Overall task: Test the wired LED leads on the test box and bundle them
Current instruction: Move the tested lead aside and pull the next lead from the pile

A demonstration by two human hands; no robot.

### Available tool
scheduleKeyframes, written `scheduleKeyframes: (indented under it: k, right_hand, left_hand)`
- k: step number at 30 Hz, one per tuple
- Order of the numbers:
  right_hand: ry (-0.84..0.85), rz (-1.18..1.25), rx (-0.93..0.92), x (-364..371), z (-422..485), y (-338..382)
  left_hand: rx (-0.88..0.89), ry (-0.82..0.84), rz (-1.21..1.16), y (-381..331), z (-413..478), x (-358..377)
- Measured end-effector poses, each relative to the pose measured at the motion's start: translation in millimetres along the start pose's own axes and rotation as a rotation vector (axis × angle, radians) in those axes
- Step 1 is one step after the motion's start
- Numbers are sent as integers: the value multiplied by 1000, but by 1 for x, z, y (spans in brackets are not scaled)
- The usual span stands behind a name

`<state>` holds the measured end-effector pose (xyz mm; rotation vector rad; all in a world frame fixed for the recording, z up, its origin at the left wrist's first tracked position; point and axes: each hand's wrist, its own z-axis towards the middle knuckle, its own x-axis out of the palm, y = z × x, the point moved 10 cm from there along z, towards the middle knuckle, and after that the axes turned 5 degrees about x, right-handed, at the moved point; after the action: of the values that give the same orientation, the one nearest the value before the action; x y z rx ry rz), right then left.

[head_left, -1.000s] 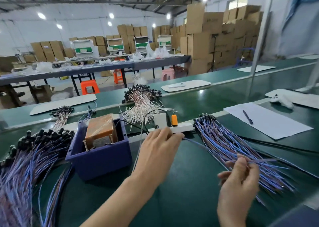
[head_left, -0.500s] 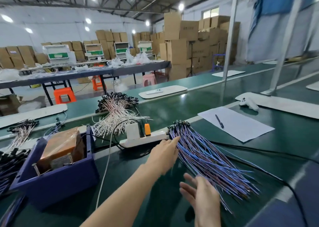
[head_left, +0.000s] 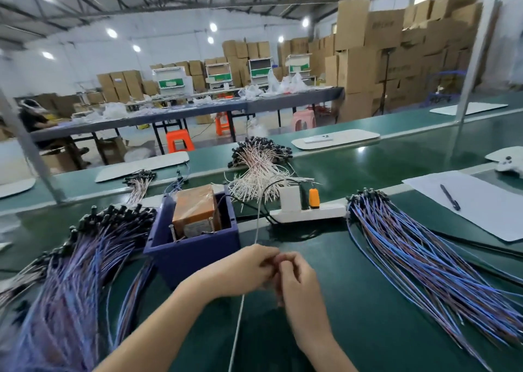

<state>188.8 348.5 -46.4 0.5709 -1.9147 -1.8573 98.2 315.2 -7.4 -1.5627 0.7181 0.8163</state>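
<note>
Both hands meet over the near middle of the green bench [head_left: 353, 329]. The left hand [head_left: 243, 269] and the right hand [head_left: 297, 282] have their fingers curled, with the fingertips together. The spot is blurred, so I cannot tell if they pinch something. A thin pale cord [head_left: 256, 224] runs under the left hand toward the near edge.

At the left edge lies a big pile of blue-purple leads [head_left: 70, 272], with black heads at the far end. A second pile of the same leads [head_left: 424, 261] spreads on the right side. Between them, just beyond the hands, stands the blue test box [head_left: 192, 247]. It holds an orange-brown block [head_left: 195, 210] wrapped in clear film.

Right of the box lies a white power strip [head_left: 308, 215] with an orange plug [head_left: 314, 199]. Further right a pen [head_left: 450, 197] rests on a paper sheet [head_left: 481, 210]. Behind the strip lies a heap of white leads [head_left: 260, 170].

Far behind stand cartons [head_left: 382, 46]. Their print is too blurred to read.
</note>
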Motion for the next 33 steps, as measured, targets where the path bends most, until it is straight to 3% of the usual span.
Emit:
scheduleKeyframes:
  k: [6,11,14,19,22,26,29,33]
  right_hand:
    - [343,-362,-256,103,-21,13]
    - [468,-397,-242,137,-25,-3]
    - [453,-355,-183,130,-17,-11]
    - [514,-351,-142,136,-18,-15]
    - [499,-312,-123,132,-16,-16]
    - [496,-266,-96,132,-14,-18]
    - [486,-236,-77,130,-11,-20]
    - [480,-192,-53,127,-8,-21]
  left_hand:
    - [-228,63,-155,68,-98,-21]
    - [-356,0,-173,123,-153,-48]
    - [-400,-221,-97,154,-174,-87]
    - [-453,-760,53,188,-210,-166]
    - [-681,-978,312,210,-239,-199]
    - [-1000,-844,416,252,-251,-209]
    - [-1039,-757,343,271,-244,-203]
    - [-1040,-791,295,276,-242,-202]
